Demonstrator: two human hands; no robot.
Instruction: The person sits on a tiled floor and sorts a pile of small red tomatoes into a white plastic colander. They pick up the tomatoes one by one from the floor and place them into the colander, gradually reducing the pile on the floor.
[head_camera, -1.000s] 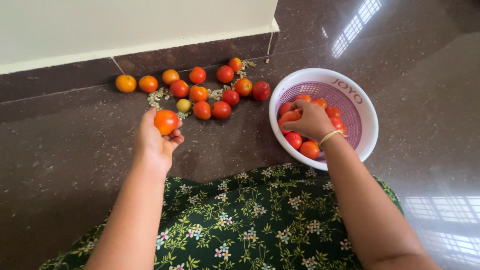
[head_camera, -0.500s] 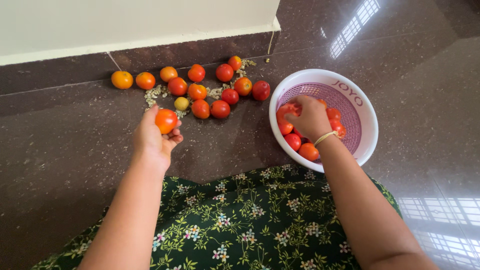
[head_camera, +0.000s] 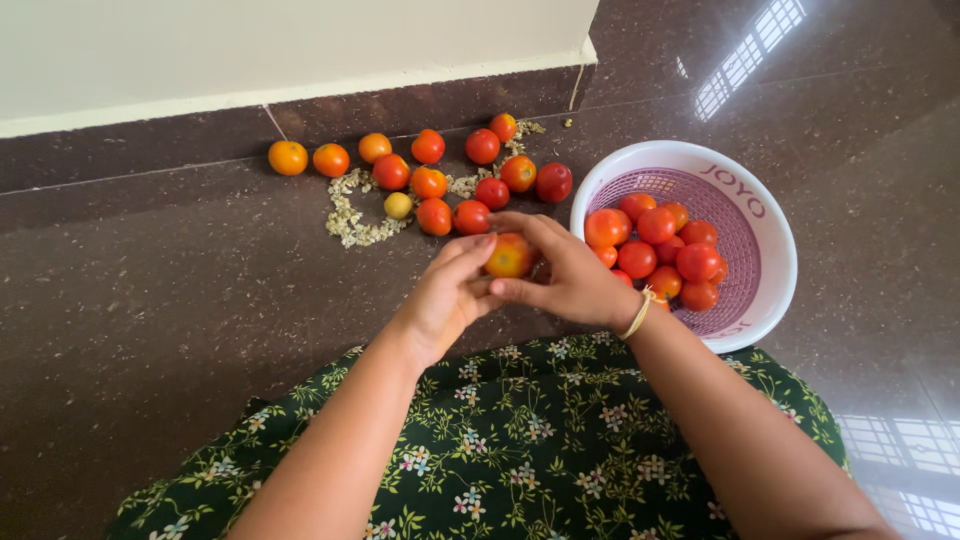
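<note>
A: Head view, item one: orange-red tomato (head_camera: 509, 256), centre frame, pinched between left hand (head_camera: 447, 292) and right hand (head_camera: 566, 277), above the dark polished floor (head_camera: 150, 300).

B: Risk entry?

A: Judged, not seen: with only fingertips on a smooth round fruit, it could slip, drop to the floor and roll or bruise. A hard squeeze could split the skin.

B: Grip?

A: Left fingers extended, closed lightly against the tomato's 9 o'clock side. Right thumb and fingers curled around its 3 o'clock side and top. Neither hand is wide open; both touch the fruit.

B: Surroundings?

A: White and purple basket (head_camera: 775, 300) of red tomatoes at 3 o'clock. Loose tomatoes (head_camera: 430, 182) in a cluster at 12 o'clock, with pale scraps (head_camera: 350, 220) among them.
</note>
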